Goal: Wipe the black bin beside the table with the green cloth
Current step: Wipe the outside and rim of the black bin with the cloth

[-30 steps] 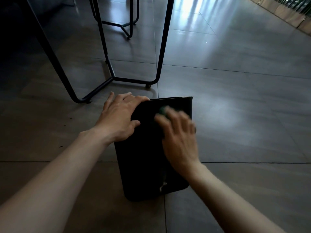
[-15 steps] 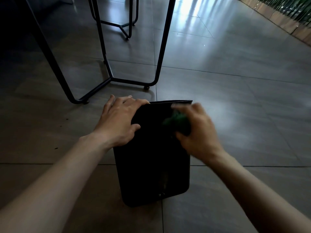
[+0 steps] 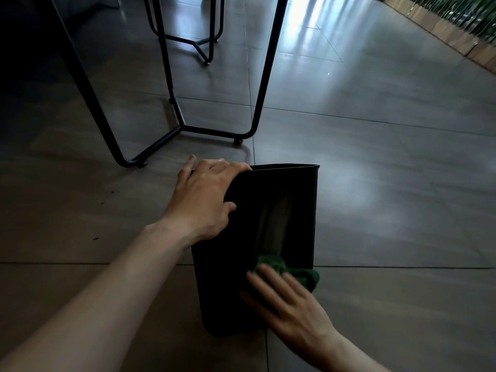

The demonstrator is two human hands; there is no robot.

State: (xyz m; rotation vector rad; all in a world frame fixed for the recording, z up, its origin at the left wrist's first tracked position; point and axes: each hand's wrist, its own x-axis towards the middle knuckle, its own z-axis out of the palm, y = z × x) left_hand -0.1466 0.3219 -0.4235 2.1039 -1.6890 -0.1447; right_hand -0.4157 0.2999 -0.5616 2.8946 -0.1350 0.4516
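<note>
A black bin [image 3: 271, 210] stands on the tiled floor in the middle of the head view, tilted towards me. My left hand [image 3: 204, 200] grips its upper left rim and side. My right hand [image 3: 290, 307] lies flat against the lower part of the bin's near wall and presses the green cloth [image 3: 290, 269] onto it. The cloth bunches out past my fingertips, and most of it is hidden under my palm.
Black metal table legs [image 3: 185, 127] with a Y-shaped foot stand just behind the bin on the left. A second metal frame [image 3: 204, 47] stands farther back. Glossy grey floor tiles [image 3: 389, 170] stretch to the right, up to a wooden border [image 3: 456, 38].
My right hand has swept the green cloth down the bin's near wall from the upper rim to the lower part. My left hand has kept its hold on the rim.
</note>
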